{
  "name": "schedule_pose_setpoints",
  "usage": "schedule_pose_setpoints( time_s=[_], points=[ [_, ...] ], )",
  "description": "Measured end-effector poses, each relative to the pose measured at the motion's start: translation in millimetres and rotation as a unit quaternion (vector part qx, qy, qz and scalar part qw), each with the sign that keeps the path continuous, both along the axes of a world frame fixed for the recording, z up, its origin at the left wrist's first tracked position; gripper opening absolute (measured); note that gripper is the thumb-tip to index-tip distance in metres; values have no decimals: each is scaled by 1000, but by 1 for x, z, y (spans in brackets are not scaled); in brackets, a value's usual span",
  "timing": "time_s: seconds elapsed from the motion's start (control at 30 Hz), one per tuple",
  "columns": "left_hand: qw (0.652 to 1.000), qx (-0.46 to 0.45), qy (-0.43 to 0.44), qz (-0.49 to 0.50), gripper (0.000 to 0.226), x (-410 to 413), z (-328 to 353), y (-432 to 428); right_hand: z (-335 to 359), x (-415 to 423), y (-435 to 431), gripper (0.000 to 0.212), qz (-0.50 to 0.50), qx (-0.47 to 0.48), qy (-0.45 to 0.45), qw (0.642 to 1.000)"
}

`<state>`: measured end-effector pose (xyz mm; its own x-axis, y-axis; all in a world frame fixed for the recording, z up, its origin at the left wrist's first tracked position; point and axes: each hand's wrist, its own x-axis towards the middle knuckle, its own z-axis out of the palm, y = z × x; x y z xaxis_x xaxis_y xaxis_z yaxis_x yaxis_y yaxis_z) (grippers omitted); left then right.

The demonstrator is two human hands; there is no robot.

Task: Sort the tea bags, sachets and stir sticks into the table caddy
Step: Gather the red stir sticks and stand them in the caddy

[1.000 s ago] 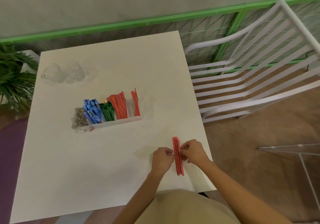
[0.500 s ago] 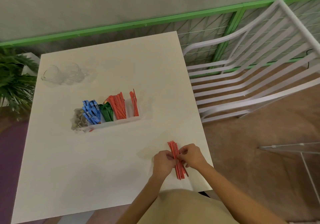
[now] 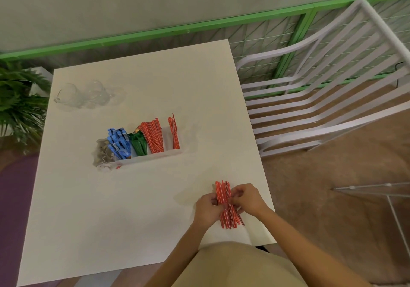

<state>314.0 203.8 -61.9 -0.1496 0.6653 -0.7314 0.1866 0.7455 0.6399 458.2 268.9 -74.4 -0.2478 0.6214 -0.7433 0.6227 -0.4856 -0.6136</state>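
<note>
White table (image 3: 133,220): left hand (image 3: 207,208) and right hand (image 3: 246,199) pinch red stir sticks (image 3: 229,219), now splayed from 1 tidy bundle; regroup before caddy (image 3: 155,156).

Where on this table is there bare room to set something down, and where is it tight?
Bare: the near-left table between caddy and near edge, left of the left hand; also the far strip behind the caddy, right of the clear glasses. Crowded: the near-right corner, where left and right hand hold the red stick bundle.
</note>
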Motion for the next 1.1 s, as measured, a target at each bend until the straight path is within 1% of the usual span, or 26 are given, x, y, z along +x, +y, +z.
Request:
schedule_pose_setpoints(
  time_s=[0.1, 0.23, 0.33, 0.67, 0.83, 1.1],
  points=[
    [999, 1, -27, 18, 21, -3, 1, 0, 1, -2, 2, 9, 3, -4, 10, 1000],
    [999, 10, -37, 28, 19, -8, 0, 0, 2, -4, 4, 7, 4, -1, 15, 1000],
    [999, -1, -30, 29, 20, -14, 0, 1, 2, -4, 6, 5, 7, 0, 18, 1000],
    [998, -3, -25, 55, 20, -35, -3, -2, 5, -7, 20, 12, 6, 12, 15, 1000],
    [997, 12, -25, 74, 15, -49, 0, -2, 21, -33, 36, 11, 11, 22, 46, 999],
    [989, 27, -36, 143, 20, -83, 3, 8, 40, -90, 71, 12, 56, 55, 86, 993]
  ],
)
